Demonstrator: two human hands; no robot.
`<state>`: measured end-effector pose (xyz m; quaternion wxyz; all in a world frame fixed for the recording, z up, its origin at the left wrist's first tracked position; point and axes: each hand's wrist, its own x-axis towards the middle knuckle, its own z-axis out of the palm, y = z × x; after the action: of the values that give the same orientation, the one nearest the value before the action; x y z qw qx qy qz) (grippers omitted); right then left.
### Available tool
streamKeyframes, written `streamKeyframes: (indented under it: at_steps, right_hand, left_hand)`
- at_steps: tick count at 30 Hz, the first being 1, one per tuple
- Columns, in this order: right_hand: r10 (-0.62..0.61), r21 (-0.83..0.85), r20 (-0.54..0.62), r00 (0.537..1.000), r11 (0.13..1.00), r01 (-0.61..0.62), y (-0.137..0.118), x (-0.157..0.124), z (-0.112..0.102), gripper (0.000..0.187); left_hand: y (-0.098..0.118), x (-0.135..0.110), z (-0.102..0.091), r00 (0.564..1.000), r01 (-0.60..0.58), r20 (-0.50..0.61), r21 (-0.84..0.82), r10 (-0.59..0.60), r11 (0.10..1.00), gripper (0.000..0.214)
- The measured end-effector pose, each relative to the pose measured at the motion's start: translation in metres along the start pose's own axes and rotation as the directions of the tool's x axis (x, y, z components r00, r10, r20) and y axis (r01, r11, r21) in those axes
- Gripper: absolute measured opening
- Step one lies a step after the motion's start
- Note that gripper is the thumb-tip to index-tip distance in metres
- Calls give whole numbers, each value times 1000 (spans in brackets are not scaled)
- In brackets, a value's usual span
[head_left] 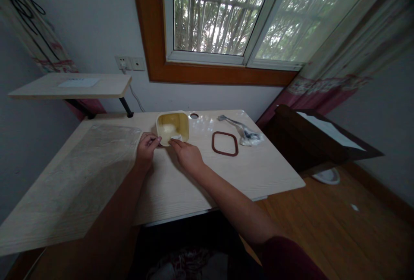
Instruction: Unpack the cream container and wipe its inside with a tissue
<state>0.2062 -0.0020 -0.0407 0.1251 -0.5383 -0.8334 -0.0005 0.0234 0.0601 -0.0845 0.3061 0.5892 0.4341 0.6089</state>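
Observation:
A yellow square container (173, 126) stands on the pale wooden desk (246, 172) near its far edge. My left hand (147, 147) rests just left of the container with its fingers curled, thumb and fingers pinched at the container's near left rim. My right hand (187, 155) lies at the container's near right corner, fingertips pinching a small white piece (176, 138) at the rim. A dark red rounded sealing ring (225, 143) lies flat to the right of my right hand.
A metal fork with a crumpled clear wrapper (246, 133) lies right of the ring. A clear plastic sheet (93, 159) covers the desk's left part. A raised shelf (71, 85) stands at the back left, a dark chair (310, 142) at the right, a window behind.

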Motion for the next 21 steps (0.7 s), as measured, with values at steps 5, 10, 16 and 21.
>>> streamKeyframes:
  at_steps: [5,10,16,21]
  right_hand:
    - [17,-12,17,1000,1000,-17,1,-1,0,47]
    - [17,-36,36,999,999,-16,1,-1,-2,48]
    - [10,-56,36,999,998,-8,2,-1,-3,47]
    - [27,-64,56,998,998,-23,2,-1,-4,48]
  left_hand:
    - [-3,0,1,1000,26,14,-45,-25,999,26]
    - [-4,-1,2,1000,19,26,-77,-17,997,30]
    - [-2,-2,2,999,40,33,-120,-36,992,30]
    - [-5,-2,2,998,57,40,-140,-52,988,32]
